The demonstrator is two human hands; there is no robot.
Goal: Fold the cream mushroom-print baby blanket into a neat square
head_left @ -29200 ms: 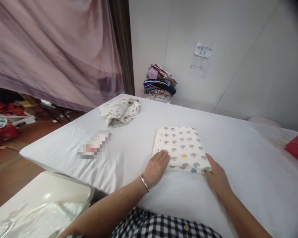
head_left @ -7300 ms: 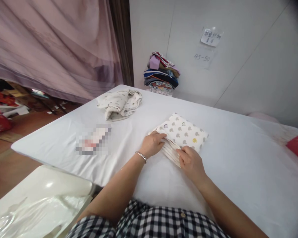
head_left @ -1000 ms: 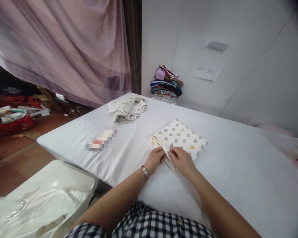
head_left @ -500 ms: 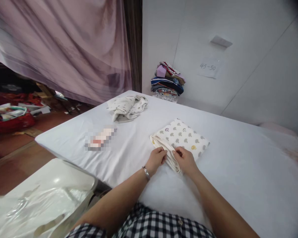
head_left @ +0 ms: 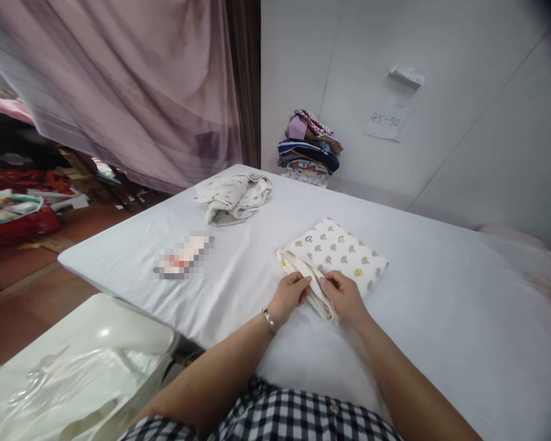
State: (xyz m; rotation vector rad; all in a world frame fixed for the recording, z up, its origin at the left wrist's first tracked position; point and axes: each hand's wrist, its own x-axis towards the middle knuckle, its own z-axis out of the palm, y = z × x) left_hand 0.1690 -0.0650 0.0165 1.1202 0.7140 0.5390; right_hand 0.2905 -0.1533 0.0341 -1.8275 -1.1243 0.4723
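A rumpled off-white cloth [head_left: 232,199] lies beyond; my left hand [head_left: 288,300] and right hand [head_left: 347,298] pinch the folded white mushroom-print cloth [head_left: 342,250], now gaping wider.

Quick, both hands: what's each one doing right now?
Left hand: closed, pinching the near folded edge of the mushroom-print cloth.
Right hand: closed, pinching the same edge, just right of the left hand.

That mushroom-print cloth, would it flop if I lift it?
The mushroom-print cloth is probably floppy: its layers curve and gape between the left hand and right hand. Lifted by one layer, it would likely unfold, as no tie shows. Lying flat, it probably won't roll.
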